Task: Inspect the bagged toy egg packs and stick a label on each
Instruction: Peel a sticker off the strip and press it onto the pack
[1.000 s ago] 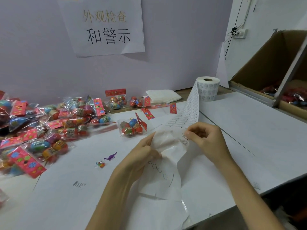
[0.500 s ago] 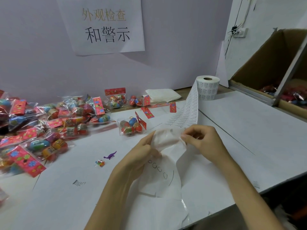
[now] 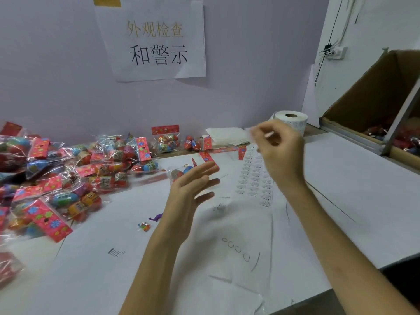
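A single bagged egg pack (image 3: 179, 173) with a red header card lies mid-table, just beyond my left hand (image 3: 191, 189), whose fingers are straight and spread and hold nothing. My right hand (image 3: 280, 151) is raised above the table and pinches a small white label (image 3: 268, 134) between thumb and fingertip; it is motion-blurred. The label strip (image 3: 254, 180) lies flat on the table, running back to the label roll (image 3: 293, 120). A big pile of bagged egg packs (image 3: 68, 173) covers the left of the table.
A folded white sheet (image 3: 227, 135) and more packs (image 3: 166, 139) sit by the back wall. A small purple toy (image 3: 156, 217) and a tiny coloured piece (image 3: 144, 226) lie near my left forearm. An open cardboard box (image 3: 363, 98) holding packs stands at right.
Both hands let go of the label strip, which now lies flat. My right hand rose with a label in its fingertips. My left hand opened and moved toward the single pack.
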Demonstrator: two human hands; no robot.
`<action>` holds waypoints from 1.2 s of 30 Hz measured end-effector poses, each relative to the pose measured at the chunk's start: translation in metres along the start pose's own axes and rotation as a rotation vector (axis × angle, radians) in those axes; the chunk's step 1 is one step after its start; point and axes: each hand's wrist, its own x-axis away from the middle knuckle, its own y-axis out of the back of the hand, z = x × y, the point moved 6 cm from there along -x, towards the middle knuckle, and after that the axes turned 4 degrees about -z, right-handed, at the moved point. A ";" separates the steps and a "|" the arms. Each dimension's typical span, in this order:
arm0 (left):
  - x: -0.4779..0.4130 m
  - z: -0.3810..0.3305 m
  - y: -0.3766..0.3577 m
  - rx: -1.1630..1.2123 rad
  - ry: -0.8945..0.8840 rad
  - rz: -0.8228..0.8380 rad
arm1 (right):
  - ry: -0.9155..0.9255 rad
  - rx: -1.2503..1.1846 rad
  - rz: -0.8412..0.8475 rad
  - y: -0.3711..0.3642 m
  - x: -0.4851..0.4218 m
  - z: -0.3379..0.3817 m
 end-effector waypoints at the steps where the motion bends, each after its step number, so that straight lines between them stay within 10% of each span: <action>1: 0.001 -0.001 -0.001 0.065 0.012 0.018 | 0.083 0.031 0.057 -0.017 -0.001 0.009; 11: -0.002 0.010 0.015 0.449 0.167 -0.099 | 0.233 0.039 0.362 -0.081 0.047 -0.013; 20: -0.001 -0.003 0.017 0.084 -0.067 -0.284 | -0.794 -0.543 0.698 -0.100 0.075 -0.036; 27: -0.001 0.001 0.005 -0.418 -0.361 -0.216 | -0.956 -0.779 0.570 -0.101 0.079 -0.032; 31: 0.000 -0.001 0.027 -0.395 -0.348 -0.475 | -0.661 -0.471 0.291 -0.079 0.059 -0.042; 36: -0.003 -0.003 0.031 -0.397 -0.320 -0.420 | 0.032 0.020 0.630 -0.082 0.062 -0.024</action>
